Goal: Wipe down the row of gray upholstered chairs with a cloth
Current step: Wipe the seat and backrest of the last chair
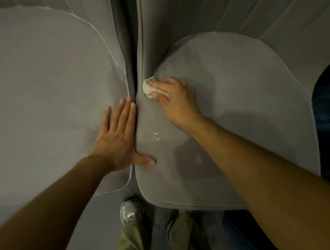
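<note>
Two gray upholstered chairs stand side by side with a narrow dark gap between them. My left hand (121,139) lies flat with straight fingers on the right edge of the left chair seat (47,91), its thumb reaching over the gap onto the right chair seat (243,96). My right hand (175,98) grips a small bunched cream cloth (148,87) and presses it on the right seat's left edge, next to the gap. Most of the cloth is hidden under my fingers.
The ribbed backrest (259,15) of the right chair rises at the top right. A small pale mark (156,136) shows on the right seat near my left thumb. My gray shoe (130,212) and olive trouser legs stand on the floor below. A dark blue area (327,123) lies at the right.
</note>
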Demonstrator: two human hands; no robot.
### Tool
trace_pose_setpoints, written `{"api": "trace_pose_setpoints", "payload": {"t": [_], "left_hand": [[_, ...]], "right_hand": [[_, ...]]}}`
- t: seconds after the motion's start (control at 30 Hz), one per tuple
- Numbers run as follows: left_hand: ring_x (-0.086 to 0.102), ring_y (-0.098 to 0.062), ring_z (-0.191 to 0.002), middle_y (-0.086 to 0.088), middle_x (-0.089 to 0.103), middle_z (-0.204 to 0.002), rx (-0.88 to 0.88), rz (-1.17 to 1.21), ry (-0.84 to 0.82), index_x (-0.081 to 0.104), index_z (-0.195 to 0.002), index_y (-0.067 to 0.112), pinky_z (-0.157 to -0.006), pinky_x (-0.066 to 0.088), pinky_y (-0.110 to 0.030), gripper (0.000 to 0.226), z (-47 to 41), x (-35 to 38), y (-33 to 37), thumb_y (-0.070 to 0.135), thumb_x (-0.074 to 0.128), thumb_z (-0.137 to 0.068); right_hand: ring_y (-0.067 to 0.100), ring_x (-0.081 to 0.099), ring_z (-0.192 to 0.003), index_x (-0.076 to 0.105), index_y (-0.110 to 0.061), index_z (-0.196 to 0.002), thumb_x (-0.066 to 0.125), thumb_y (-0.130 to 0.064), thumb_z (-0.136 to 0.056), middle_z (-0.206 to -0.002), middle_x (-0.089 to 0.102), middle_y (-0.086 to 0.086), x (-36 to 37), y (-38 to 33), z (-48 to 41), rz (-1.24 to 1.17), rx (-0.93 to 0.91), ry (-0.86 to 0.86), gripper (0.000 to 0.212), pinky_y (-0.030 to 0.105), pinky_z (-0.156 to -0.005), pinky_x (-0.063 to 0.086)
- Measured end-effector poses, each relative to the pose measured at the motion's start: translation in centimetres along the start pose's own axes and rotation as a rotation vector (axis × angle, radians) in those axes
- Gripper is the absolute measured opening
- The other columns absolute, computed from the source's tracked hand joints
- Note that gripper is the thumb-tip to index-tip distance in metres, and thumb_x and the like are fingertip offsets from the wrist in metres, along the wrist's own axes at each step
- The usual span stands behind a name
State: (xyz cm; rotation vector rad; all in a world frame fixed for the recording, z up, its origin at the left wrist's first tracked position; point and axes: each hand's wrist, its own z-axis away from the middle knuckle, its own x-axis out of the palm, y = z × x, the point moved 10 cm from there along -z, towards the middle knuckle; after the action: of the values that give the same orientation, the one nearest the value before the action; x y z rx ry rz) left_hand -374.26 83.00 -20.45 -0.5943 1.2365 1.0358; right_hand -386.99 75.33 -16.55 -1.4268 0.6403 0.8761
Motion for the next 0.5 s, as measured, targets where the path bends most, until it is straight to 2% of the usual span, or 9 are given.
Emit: {"api": "trace_pose_setpoints", "payload": {"t": [0.13,0.23,0.37,0.43,0.5], "left_hand": [[0.005,-0.027,-0.144,-0.022,0.009,-0.153,0.05,0.0,0.047,0.008,-0.146,-0.008,-0.117,-0.003,-0.04,0.121,1.8,-0.5,1.4,0.09,0.017,-0.074],[0.01,-0.028,-0.144,-0.022,0.013,-0.153,0.121,0.018,0.05,0.015,-0.145,-0.011,-0.118,0.003,-0.041,0.115,3.7,0.1,3.1,0.084,0.016,-0.08],[0.017,-0.032,-0.143,-0.024,0.019,-0.153,0.179,-0.007,0.018,0.016,-0.145,-0.009,-0.118,0.009,-0.042,0.115,6.2,0.7,3.3,0.085,0.019,-0.079],[0.018,-0.033,-0.143,-0.025,0.021,-0.152,0.18,-0.031,0.007,0.017,-0.145,-0.009,-0.118,0.01,-0.042,0.116,7.2,0.8,2.7,0.086,0.021,-0.077],[0.017,-0.033,-0.143,-0.025,0.021,-0.152,0.167,-0.053,0.006,0.016,-0.144,-0.009,-0.117,0.009,-0.043,0.117,7.5,0.8,2.4,0.086,0.02,-0.077]], "right_hand": [[0.024,0.047,-0.104,0.058,-0.033,-0.126,0.054,-0.023,-0.093,-0.117,0.06,-0.002,0.8,-1.0,3.3,-0.013,-0.017,-0.033,0.034,0.037,-0.088,0.031],[0.027,0.052,-0.097,0.065,-0.031,-0.117,0.053,-0.025,-0.088,-0.107,0.065,-0.002,1.3,-1.3,6.6,-0.02,-0.034,-0.017,0.033,0.036,-0.08,0.031],[0.028,0.059,-0.082,0.073,-0.025,-0.101,0.041,-0.029,-0.08,-0.094,0.068,0.0,1.4,-3.3,12.1,0.051,-0.218,-0.101,0.038,0.032,-0.07,0.023],[0.024,0.057,-0.077,0.075,-0.022,-0.095,0.044,-0.023,-0.078,-0.089,0.068,0.0,1.1,-4.3,13.9,0.08,-0.311,-0.161,0.035,0.033,-0.068,0.029],[0.028,0.058,-0.078,0.074,-0.017,-0.097,0.053,-0.013,-0.077,-0.088,0.068,0.006,0.5,-3.9,13.2,0.027,-0.275,-0.162,0.03,0.042,-0.065,0.045]]}}
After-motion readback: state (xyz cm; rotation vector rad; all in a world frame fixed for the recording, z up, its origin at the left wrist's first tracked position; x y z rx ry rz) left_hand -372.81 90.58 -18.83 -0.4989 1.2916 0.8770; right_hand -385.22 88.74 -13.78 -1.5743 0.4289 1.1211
